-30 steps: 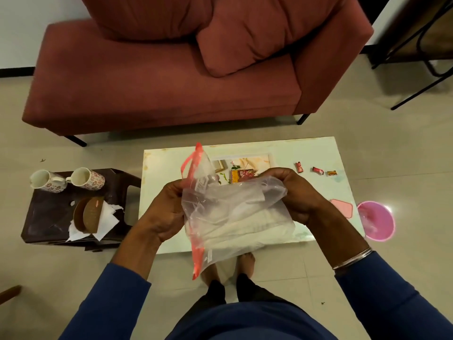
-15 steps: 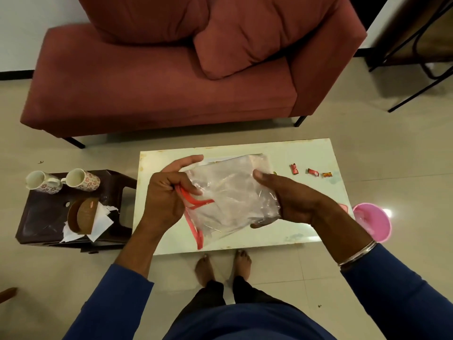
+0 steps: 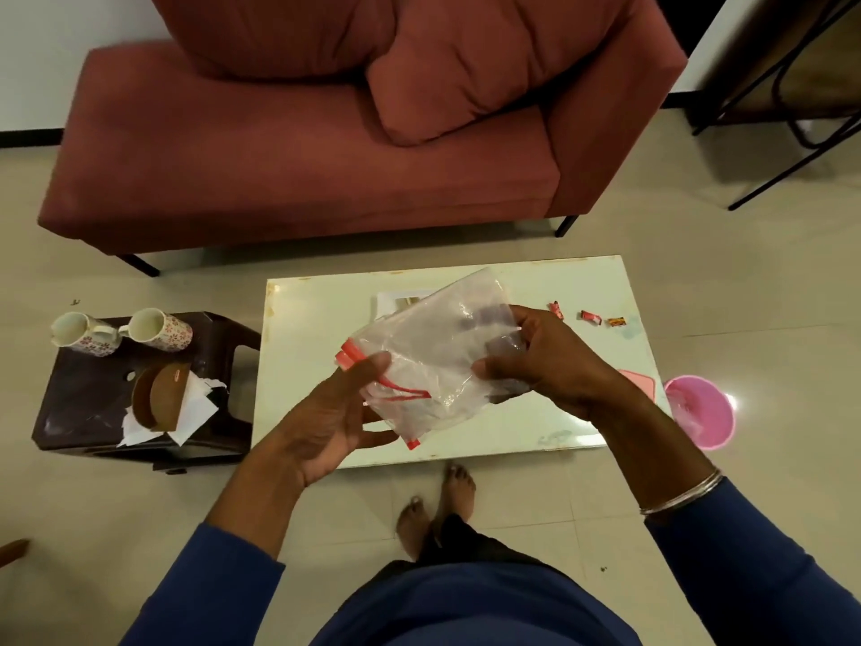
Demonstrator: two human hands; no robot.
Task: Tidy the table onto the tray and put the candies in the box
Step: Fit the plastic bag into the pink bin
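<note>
I hold a clear plastic zip bag (image 3: 433, 352) with a red seal strip above the white table (image 3: 307, 366). My left hand (image 3: 335, 421) is palm up beneath the bag's lower left, its thumb pressing on the red strip. My right hand (image 3: 545, 361) grips the bag's right side between thumb and fingers. Three wrapped candies (image 3: 589, 317) lie in a row on the table's far right. A white tray or box (image 3: 396, 298) shows partly behind the bag; its contents are hidden. A pink lid (image 3: 645, 382) peeks out behind my right wrist.
A dark stool (image 3: 84, 403) at the left carries two flowered mugs (image 3: 158, 329), a brown holder (image 3: 160, 398) and white tissues. A pink bowl (image 3: 703, 412) sits on the floor right of the table. A red sofa (image 3: 303, 156) stands behind. My bare feet are at the table's near edge.
The bag has been gathered smaller and tilted, its red strip now at the lower left. My left hand turned palm up under it; my right hand shifted to the bag's right side.
</note>
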